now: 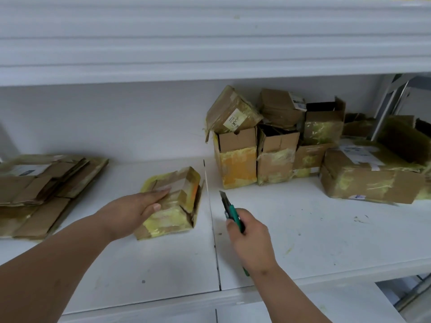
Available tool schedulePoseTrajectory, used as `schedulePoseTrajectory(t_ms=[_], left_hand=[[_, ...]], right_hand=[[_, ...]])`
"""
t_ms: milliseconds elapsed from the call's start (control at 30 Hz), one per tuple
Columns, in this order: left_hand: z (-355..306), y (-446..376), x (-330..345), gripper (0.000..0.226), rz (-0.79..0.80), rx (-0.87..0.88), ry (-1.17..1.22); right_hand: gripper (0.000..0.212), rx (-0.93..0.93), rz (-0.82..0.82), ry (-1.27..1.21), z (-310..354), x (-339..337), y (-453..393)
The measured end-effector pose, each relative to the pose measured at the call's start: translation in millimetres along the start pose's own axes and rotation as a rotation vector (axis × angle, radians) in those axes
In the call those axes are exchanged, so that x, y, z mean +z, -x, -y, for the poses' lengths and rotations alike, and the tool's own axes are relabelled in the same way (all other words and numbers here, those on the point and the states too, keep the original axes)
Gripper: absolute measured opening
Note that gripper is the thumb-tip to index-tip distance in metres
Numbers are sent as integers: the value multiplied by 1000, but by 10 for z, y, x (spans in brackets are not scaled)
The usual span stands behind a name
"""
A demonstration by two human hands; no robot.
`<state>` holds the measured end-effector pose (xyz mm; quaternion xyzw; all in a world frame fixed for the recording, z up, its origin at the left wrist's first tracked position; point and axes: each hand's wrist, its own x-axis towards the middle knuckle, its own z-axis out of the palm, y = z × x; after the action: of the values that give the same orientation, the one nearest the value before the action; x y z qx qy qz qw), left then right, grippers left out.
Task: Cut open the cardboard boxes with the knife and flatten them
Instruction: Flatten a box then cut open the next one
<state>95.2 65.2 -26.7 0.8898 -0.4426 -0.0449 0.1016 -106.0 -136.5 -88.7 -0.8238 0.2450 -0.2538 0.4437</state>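
Note:
A small cardboard box (177, 201) wrapped in yellow tape lies in the middle of the white shelf (303, 241). My left hand (137, 210) presses flat on its top and left side with straight fingers. My right hand (250, 241) grips a green utility knife (231, 210) to the right of the box, blade out and pointing up and away, not touching the box. A pile of uncut taped boxes (275, 141) stands at the back right. A stack of flattened cardboard (42, 185) lies at the left.
A long taped box (370, 176) lies at the far right of the shelf. Another white shelf (210, 43) hangs overhead. A seam (212, 217) splits the shelf board beside the box. A metal frame (391, 99) shows at the back right.

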Motion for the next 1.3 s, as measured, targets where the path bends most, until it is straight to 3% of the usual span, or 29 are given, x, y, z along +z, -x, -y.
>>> schedulePoseTrajectory(t_ms=[233, 367, 500, 633, 733, 867, 1033, 1233, 1300], left_hand=[[154, 158, -76, 58, -32, -92, -113], [12, 148, -34, 38, -35, -145, -127], [-155, 121, -19, 68, 4, -173, -226], [-59, 132, -11, 54, -11, -136, -176], [75, 190, -8, 58, -49, -168, -92], [113, 259, 44, 51, -142, -201, 26], [142, 298, 114, 41, -147, -169, -49], [136, 328, 124, 86, -98, -150, -192], [134, 340, 140, 84, -116, -151, -259]], right_hand=[[39, 94, 186, 672, 11, 25, -192], [38, 66, 238, 901, 18, 74, -188], [41, -4, 162, 737, 129, 171, -220], [57, -24, 241, 421, 191, 273, -310], [63, -10, 363, 223, 252, 378, -328], [53, -20, 446, 96, 367, 534, -287], [32, 93, 350, -96, 314, 738, -293], [40, 253, 244, -357, 396, 724, -383], [41, 316, 232, -454, 428, 723, -390]])
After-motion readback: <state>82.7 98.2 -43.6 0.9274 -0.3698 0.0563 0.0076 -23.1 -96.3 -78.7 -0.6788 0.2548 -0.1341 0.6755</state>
